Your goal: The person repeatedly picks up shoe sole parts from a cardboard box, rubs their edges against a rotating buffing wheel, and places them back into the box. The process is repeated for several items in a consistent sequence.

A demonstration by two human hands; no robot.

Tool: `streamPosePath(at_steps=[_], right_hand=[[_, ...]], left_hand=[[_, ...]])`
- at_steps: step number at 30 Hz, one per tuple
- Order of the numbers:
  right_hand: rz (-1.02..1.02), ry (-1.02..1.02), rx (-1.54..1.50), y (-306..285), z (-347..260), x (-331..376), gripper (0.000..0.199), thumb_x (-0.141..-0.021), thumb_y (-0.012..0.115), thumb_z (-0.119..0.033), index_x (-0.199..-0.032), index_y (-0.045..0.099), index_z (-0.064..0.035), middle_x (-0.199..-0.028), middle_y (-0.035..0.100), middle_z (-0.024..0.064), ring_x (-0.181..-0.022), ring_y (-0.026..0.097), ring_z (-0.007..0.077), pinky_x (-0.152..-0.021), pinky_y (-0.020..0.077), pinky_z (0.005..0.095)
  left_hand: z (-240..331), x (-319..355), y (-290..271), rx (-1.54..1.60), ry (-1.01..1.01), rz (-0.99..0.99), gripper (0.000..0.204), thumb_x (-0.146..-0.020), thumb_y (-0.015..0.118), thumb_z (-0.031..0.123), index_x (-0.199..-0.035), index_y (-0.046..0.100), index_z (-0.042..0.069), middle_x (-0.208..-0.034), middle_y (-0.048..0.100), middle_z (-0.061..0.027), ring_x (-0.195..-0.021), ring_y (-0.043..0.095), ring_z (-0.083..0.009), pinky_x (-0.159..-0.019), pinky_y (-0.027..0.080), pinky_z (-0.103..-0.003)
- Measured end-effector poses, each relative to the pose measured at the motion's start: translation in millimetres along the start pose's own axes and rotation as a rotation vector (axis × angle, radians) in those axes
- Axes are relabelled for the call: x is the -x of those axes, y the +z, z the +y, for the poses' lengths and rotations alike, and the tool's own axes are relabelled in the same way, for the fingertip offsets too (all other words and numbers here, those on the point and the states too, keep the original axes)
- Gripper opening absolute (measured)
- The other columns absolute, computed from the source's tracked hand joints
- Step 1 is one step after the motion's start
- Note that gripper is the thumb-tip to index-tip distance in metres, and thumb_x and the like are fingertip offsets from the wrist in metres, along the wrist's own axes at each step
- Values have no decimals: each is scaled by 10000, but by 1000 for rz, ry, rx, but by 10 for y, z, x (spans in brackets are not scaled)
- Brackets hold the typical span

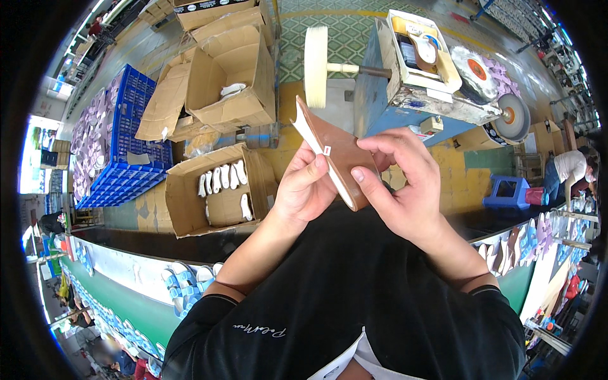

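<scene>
A brown shoe sole piece [339, 147] with a white edge and a small white tag is held up in front of my chest, tilted with its narrow tip pointing away. My left hand [304, 187] grips its white edge, thumb on the near side. From the other side my right hand [408, 180] holds it, thumb against the brown face and fingers bent over the far edge. Part of the right fingers is hidden behind the piece. Just beyond it stands a cream buffing wheel [315, 66] on a shaft.
A blue machine [373, 104] carries the shaft, a white tray [453, 79] with a sole piece, and a grey wheel [514, 118] at right. Left are a carton [212, 218] with several white soles, another carton [250, 107] and a blue crate [130, 171]. Sandals [183, 285] line a green conveyor [142, 291] behind me.
</scene>
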State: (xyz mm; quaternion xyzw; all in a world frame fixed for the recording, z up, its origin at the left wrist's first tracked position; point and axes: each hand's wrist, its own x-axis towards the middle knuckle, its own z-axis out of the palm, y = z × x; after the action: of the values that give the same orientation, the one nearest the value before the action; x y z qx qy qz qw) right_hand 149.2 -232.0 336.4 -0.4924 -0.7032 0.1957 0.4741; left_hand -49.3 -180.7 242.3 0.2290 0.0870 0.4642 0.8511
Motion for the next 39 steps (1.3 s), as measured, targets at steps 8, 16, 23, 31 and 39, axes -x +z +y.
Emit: streamPosePath(at_steps=[8,16,23,31,39], right_hand=[[41,-40,-108,12,-64,37,414,-891,925,-34,-1288,811,-38,-1120,716,108,-859,706,171,-719,579,293],[66,-56,-123,-46,-88,69,402,-875,929,-10,-1260,816,-26,-1158,723,130,-875,718,174,-724,590,287],[54,-59,-80,-73,-144,66,372,-873,936,-18,-1228,827,-23,-1186,713,139,-971,721,209,-789,597,306],[54,-77,37,13,-120,22,263,-872,943,-24,-1119,856,-55,-1251,703,135,-1065,731,255,-908,592,361],[54,-41,72,-26,-54,57,220,-865,939,-27,-1064,848,-39,-1207,768,125,-1067,782,258,-879,621,352]], left_hand=[[1,91,214,11,-43,14,718,-1015,931,392,-1540,561,71,-1421,707,-103,-1370,697,-274,-1191,572,-480],[20,110,258,-43,-17,-21,635,-1018,931,351,-1494,626,63,-1412,720,-98,-1364,703,-276,-1193,564,-488],[21,130,270,-63,20,-16,641,-1017,934,303,-1518,620,55,-1454,717,-112,-1373,703,-283,-1215,547,-493],[-69,127,211,-216,150,4,538,-1078,831,51,-1557,588,72,-1437,772,-100,-1308,753,-206,-1150,604,-431],[-84,139,170,-419,232,74,574,-1030,871,-3,-1527,585,33,-1433,780,-132,-1309,763,-215,-1109,631,-410]])
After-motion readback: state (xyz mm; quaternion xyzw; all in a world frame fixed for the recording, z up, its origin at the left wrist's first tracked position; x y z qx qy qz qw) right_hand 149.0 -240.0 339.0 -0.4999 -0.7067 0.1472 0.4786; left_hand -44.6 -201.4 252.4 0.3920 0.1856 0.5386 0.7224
